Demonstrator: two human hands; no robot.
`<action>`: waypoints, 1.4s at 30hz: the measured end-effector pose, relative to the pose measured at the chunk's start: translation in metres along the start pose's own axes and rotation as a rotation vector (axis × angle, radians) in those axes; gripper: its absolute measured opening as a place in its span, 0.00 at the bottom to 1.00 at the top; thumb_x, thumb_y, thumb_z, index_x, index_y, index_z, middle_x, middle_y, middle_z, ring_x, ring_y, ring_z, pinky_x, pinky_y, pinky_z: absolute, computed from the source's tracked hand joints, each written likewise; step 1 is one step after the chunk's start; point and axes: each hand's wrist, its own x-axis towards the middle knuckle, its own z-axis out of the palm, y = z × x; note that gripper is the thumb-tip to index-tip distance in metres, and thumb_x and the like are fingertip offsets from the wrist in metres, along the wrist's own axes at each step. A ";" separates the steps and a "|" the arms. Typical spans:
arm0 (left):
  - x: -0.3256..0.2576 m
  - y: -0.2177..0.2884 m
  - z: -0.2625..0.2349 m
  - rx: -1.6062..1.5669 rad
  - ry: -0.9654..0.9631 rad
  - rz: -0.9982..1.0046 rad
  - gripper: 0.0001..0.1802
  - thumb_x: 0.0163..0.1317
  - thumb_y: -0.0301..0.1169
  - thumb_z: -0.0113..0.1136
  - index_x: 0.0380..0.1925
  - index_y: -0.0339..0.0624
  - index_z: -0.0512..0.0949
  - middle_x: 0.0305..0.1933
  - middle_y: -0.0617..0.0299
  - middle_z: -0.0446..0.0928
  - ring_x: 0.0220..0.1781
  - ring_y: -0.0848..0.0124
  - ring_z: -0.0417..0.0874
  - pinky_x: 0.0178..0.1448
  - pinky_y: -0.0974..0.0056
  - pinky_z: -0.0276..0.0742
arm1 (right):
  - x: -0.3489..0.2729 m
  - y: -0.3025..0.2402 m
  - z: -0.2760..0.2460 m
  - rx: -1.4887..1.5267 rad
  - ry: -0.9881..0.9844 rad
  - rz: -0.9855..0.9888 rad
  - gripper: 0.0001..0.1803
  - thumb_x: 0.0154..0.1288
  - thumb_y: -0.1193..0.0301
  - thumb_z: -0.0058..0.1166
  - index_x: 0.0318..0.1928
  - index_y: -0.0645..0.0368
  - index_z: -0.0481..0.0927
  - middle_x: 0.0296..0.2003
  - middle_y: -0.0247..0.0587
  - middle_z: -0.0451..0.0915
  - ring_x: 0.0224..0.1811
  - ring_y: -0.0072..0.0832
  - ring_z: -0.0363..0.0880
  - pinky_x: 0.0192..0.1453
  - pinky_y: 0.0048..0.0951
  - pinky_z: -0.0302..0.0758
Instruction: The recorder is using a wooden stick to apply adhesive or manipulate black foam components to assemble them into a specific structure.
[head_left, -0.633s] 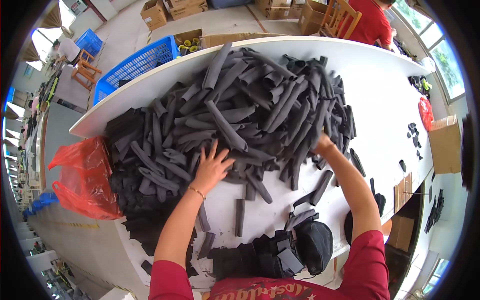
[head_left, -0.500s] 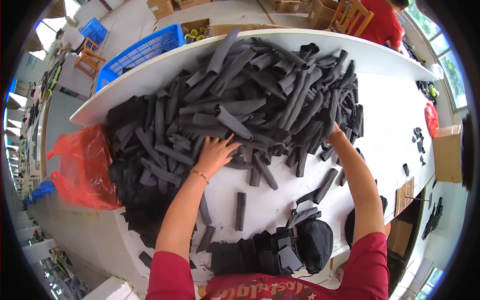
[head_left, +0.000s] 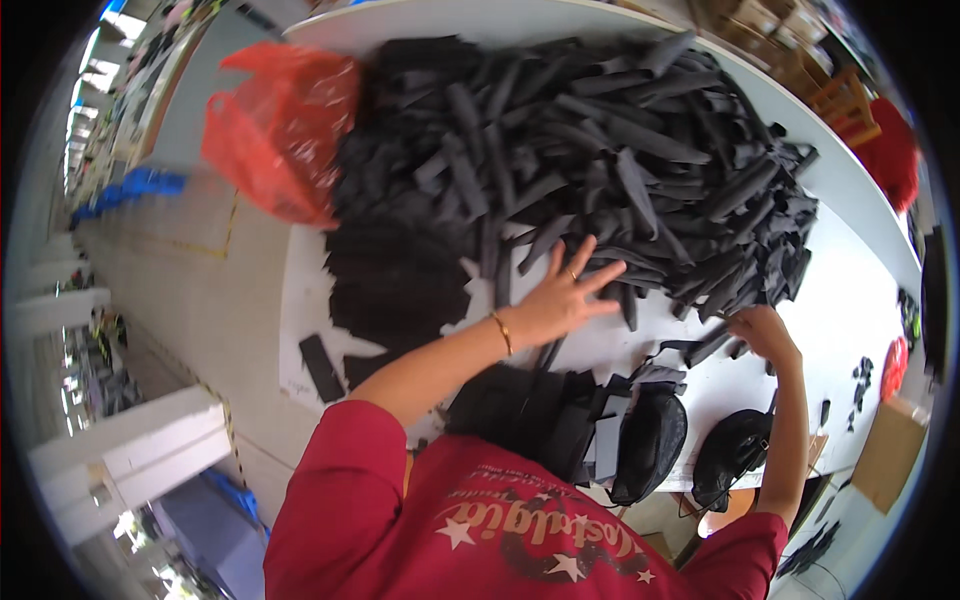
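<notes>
A large heap of dark grey rolled fabric pieces (head_left: 640,150) covers the far part of the white table. My left hand (head_left: 560,300), fingers spread, is over the heap's near edge and holds nothing. At the heap's near right corner my right hand (head_left: 765,330) has its fingers curled together beside a few loose grey rolls (head_left: 708,345). Its fingertips are partly hidden, so what they hold, if anything, does not show. Left of the heap lies a layered pile of flat black pieces (head_left: 395,290).
A red plastic bag (head_left: 290,130) sits at the table's far left corner. Close to my body lie black pouches (head_left: 655,445) and dark folded pieces (head_left: 500,405). A low white board (head_left: 850,180) runs along the far edge. A cardboard box (head_left: 888,455) stands at the right.
The view has swung, so the heap and red bag appear higher and farther right. My right hand has drawn back from the heap's right side toward me; my left hand stays near its front edge.
</notes>
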 end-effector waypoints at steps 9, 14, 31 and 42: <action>-0.236 0.104 0.010 -0.309 0.494 -0.711 0.07 0.52 0.24 0.64 0.32 0.42 0.80 0.36 0.57 0.77 0.43 0.57 0.78 0.48 0.56 0.74 | -0.086 -0.119 0.072 -0.215 0.236 0.051 0.10 0.63 0.66 0.53 0.36 0.60 0.81 0.20 0.46 0.78 0.25 0.40 0.79 0.31 0.38 0.72; -0.343 0.059 -0.016 0.004 0.649 -0.973 0.07 0.48 0.25 0.67 0.28 0.43 0.79 0.34 0.60 0.78 0.42 0.58 0.76 0.47 0.57 0.72 | -0.076 -0.222 0.167 0.086 0.178 -0.129 0.11 0.64 0.65 0.53 0.41 0.59 0.80 0.32 0.50 0.81 0.36 0.50 0.80 0.40 0.44 0.75; -0.389 -0.023 -0.040 -0.198 0.386 -0.612 0.05 0.52 0.33 0.66 0.29 0.49 0.81 0.39 0.67 0.75 0.51 0.63 0.71 0.53 0.57 0.67 | -0.092 -0.371 0.283 0.129 0.385 -0.340 0.09 0.63 0.67 0.56 0.40 0.57 0.80 0.30 0.44 0.80 0.32 0.44 0.80 0.35 0.40 0.76; -0.358 0.005 -0.071 -0.306 0.350 -0.339 0.02 0.51 0.33 0.65 0.24 0.51 0.81 0.41 0.71 0.76 0.57 0.63 0.69 0.60 0.53 0.63 | -0.068 -0.428 0.323 0.136 0.469 -0.359 0.09 0.63 0.68 0.54 0.42 0.56 0.79 0.32 0.48 0.81 0.35 0.44 0.82 0.35 0.42 0.77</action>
